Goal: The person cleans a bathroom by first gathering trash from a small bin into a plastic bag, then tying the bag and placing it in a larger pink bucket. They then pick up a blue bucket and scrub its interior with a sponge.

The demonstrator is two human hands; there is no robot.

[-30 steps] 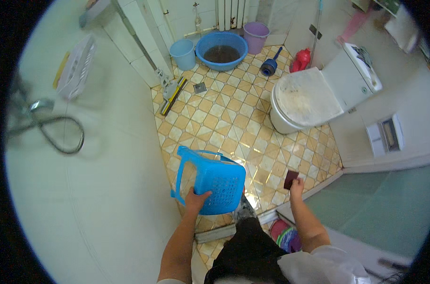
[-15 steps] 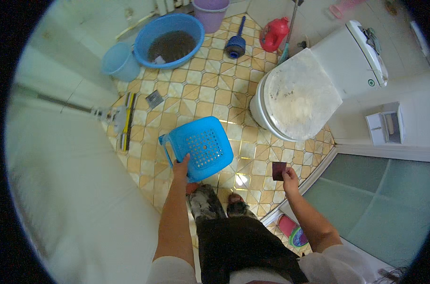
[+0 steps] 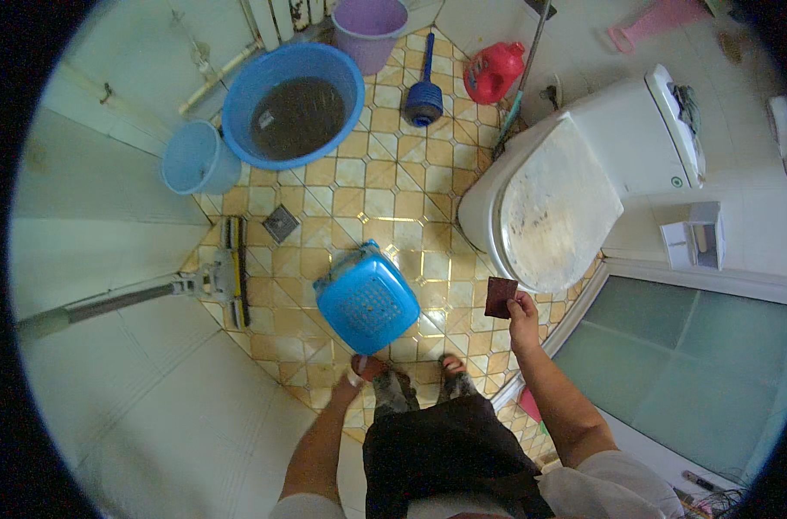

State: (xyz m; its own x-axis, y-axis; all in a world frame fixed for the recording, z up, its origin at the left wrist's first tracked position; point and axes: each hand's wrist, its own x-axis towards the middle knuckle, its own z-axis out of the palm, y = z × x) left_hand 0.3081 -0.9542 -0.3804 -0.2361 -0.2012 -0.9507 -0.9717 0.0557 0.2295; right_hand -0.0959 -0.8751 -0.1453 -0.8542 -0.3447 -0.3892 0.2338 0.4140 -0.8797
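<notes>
A blue plastic basket with a perforated base lies bottom up, low over the tiled floor in front of my feet. My left hand reaches down to its near corner with the fingers curled on the rim. My right hand is held out to the right, next to the toilet. It pinches a small dark brown square piece between fingers and thumb.
At the back stand a big blue basin of dark water, a small pale blue bucket, a purple bucket, a blue plunger and a red jug. A floor drain and a long-handled scrubber lie left.
The basket has gone down and forward to the floor with my left hand still at its edge. The view has tilted toward the basin. My right hand keeps the brown piece.
</notes>
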